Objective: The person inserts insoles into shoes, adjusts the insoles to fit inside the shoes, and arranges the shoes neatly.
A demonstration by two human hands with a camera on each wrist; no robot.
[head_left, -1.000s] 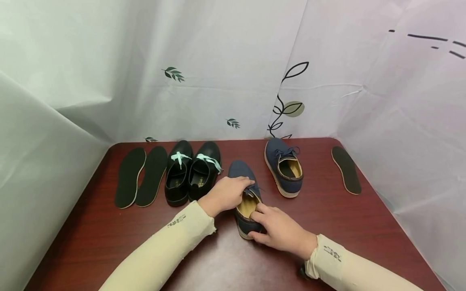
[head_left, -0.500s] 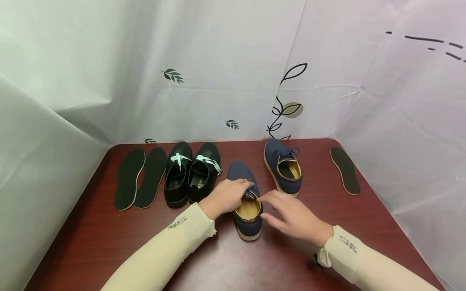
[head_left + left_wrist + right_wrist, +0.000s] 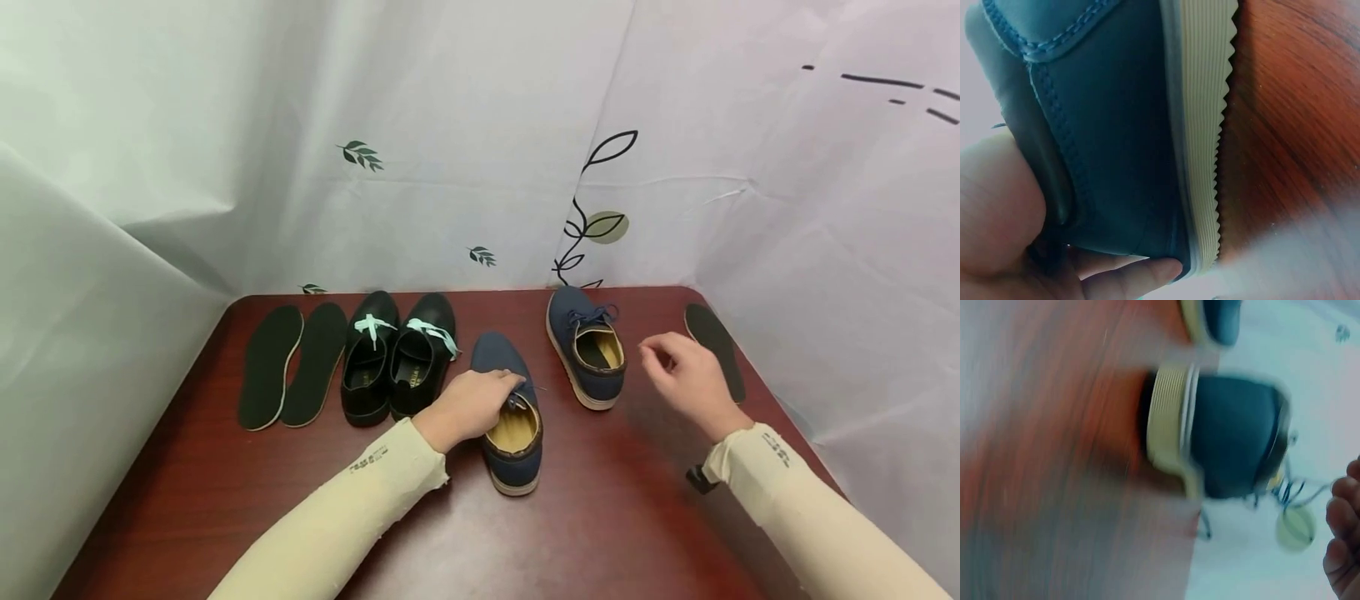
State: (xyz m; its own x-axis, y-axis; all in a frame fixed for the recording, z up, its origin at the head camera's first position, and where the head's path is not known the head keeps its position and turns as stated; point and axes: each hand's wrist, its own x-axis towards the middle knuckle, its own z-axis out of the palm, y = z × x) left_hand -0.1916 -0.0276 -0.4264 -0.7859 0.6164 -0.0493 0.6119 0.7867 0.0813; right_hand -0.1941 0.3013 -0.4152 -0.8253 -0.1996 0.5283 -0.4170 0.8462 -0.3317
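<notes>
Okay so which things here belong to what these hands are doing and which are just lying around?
Job, probably: near navy shoe, held by left hand; rightmost insole, partly hidden by right hand.
Just lying about, seemingly: far navy shoe, black shoes, other two insoles.

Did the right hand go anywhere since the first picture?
Yes. In the head view, the right hand went right, from the heel of the near blue shoe to past the right side of the far blue shoe, which stayed put.

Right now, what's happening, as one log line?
left hand: grips nearer navy shoe | right hand: holds nothing visible, near rightmost insole
</notes>
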